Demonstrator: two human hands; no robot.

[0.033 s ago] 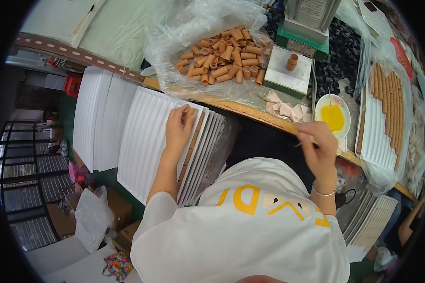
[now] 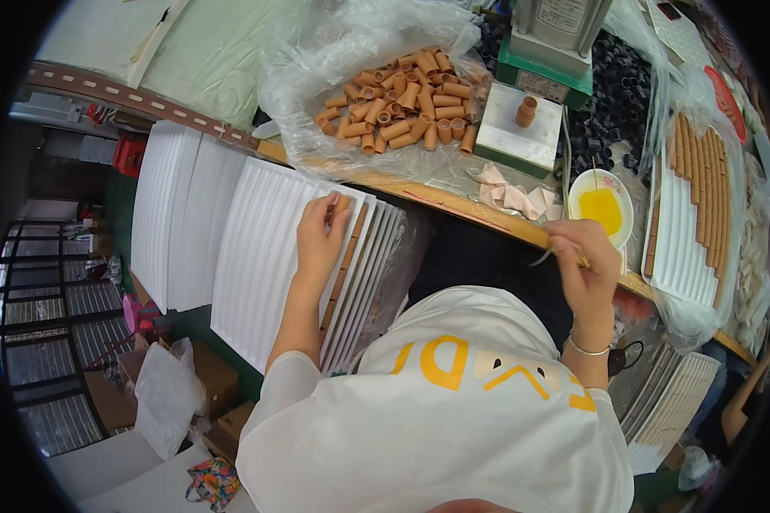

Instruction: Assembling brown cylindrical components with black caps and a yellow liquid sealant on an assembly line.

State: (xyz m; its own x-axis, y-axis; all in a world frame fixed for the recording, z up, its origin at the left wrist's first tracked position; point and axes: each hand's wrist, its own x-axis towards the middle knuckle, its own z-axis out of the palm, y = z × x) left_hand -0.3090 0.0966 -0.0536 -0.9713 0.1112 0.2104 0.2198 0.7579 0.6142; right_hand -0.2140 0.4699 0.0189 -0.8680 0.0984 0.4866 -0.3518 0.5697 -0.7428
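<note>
My left hand (image 2: 319,235) is closed round a short orange-brown tube (image 2: 342,204) at the upper end of a white ridged tray (image 2: 265,239). A row of similar brown tubes (image 2: 340,286) lies in a groove beside it. Near the bench edge, my right hand (image 2: 586,261) has its fingers pinched on a thin curved strip (image 2: 540,257), whose kind I cannot make out. Just beyond this hand sits a white bowl (image 2: 624,205) with yellow liquid (image 2: 601,209). A pink cloth (image 2: 509,192) lies left of the bowl.
Loose orange-brown tubes (image 2: 402,98) lie on plastic film. A green-and-grey press (image 2: 543,73) stands behind a metal block (image 2: 509,141) bearing a tube piece (image 2: 526,111). Black rings (image 2: 603,111) lie right. Another white tray (image 2: 680,248) holds brown tubes. More trays (image 2: 167,222) stand left.
My right hand has shifted slightly right, and more of the thin curved strip shows at its fingers. My left hand stays at the tray with the tube.
</note>
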